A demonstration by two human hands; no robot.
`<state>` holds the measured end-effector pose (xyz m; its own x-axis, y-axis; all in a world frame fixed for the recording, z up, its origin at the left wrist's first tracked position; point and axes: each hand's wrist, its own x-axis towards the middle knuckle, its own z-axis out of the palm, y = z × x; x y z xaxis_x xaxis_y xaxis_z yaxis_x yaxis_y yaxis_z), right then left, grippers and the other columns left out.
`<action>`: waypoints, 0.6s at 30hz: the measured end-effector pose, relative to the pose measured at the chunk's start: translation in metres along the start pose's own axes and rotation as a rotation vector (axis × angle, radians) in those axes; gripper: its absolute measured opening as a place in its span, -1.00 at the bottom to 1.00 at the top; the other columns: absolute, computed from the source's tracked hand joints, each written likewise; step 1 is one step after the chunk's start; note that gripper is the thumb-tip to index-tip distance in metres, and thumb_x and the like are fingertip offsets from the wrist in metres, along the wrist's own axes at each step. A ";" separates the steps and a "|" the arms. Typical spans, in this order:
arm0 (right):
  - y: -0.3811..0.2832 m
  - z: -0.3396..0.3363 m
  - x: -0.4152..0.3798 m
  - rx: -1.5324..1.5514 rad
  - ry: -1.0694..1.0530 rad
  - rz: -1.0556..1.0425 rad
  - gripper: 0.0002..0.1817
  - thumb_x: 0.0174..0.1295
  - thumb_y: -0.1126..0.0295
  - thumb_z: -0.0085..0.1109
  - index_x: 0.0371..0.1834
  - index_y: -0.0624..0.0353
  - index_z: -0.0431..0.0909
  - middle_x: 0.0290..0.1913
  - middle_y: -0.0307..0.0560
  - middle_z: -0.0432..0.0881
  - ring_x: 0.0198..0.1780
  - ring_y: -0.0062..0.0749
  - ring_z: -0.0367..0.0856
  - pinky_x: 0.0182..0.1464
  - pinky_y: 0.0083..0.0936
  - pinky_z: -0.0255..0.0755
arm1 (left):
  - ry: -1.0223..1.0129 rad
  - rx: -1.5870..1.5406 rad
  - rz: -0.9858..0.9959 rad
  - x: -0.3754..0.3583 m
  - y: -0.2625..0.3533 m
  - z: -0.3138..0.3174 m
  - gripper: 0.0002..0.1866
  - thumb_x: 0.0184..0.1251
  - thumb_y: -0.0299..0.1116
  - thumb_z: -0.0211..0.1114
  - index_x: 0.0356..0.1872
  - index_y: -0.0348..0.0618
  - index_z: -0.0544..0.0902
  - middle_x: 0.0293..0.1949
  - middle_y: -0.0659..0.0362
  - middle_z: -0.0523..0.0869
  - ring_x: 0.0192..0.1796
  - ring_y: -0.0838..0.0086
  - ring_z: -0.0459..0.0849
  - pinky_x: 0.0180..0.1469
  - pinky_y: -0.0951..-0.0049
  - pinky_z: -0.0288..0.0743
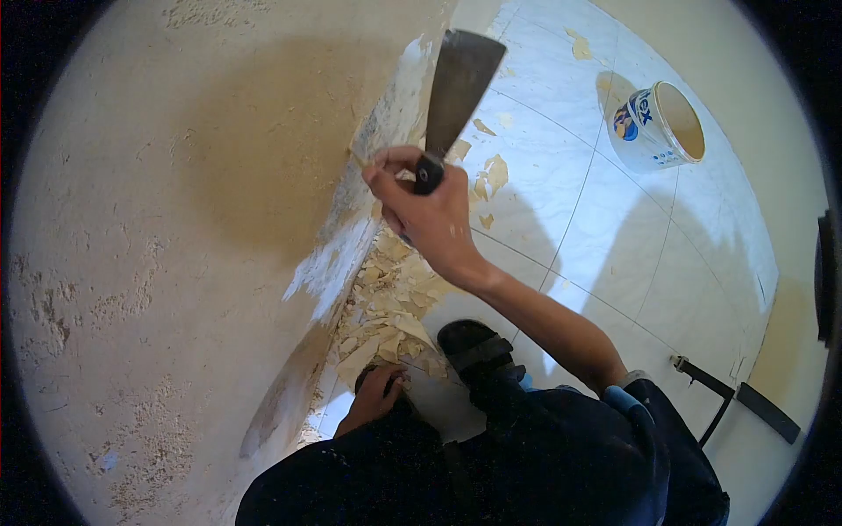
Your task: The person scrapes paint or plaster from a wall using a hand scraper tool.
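My right hand is closed round the black handle of a paint scraper, whose wide metal blade points up and away from me. Its thumb and forefinger also pinch a thin yellowish flake against the beige wall. Bare grey and white patches show along the wall's lower edge. Low down, my left hand has its fingers curled at a dark shoe; what they grip, if anything, is hidden. Peeled paint flakes lie heaped on the floor between both hands.
A white paint bucket stands on the tiled floor at the upper right. Loose flakes are scattered by the wall. My other foot wears a black sandal. A dark bar-like object is at the lower right.
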<state>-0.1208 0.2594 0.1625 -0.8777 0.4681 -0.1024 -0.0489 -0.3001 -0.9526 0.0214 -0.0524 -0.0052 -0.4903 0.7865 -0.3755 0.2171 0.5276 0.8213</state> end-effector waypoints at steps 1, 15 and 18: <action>0.003 -0.003 -0.008 0.017 -0.009 0.016 -0.84 0.30 0.41 0.29 -0.22 0.33 0.65 -0.59 -0.32 0.54 -0.65 -0.73 0.39 -0.63 -0.68 0.20 | 0.000 -0.003 0.000 0.000 0.001 0.000 -0.67 0.42 -0.41 0.16 0.16 -0.21 0.52 -0.01 -0.04 0.66 0.07 0.09 0.63 0.18 0.18 0.43; -0.001 0.006 -0.003 0.024 -0.006 0.022 -0.81 0.30 0.39 0.32 -0.26 0.34 0.65 -0.60 -0.27 0.55 -0.66 -0.71 0.41 -0.65 -0.66 0.22 | -0.020 0.001 -0.041 0.003 0.011 -0.006 -0.74 0.46 -0.37 0.17 0.09 -0.21 0.55 0.00 -0.06 0.66 0.08 0.05 0.62 0.17 0.14 0.46; -0.005 -0.003 -0.018 -0.030 0.001 0.105 -0.81 0.30 0.39 0.32 -0.29 0.34 0.65 -0.64 -0.28 0.52 -0.68 -0.70 0.40 -0.65 -0.66 0.20 | -0.016 -0.003 -0.036 0.002 0.009 -0.003 -0.70 0.42 -0.44 0.16 0.13 -0.23 0.53 -0.06 -0.06 0.66 0.05 0.05 0.61 0.13 0.16 0.43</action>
<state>-0.1033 0.2549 0.1679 -0.8770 0.4359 -0.2020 0.0576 -0.3221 -0.9449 0.0197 -0.0476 0.0028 -0.4842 0.7718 -0.4121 0.1973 0.5552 0.8080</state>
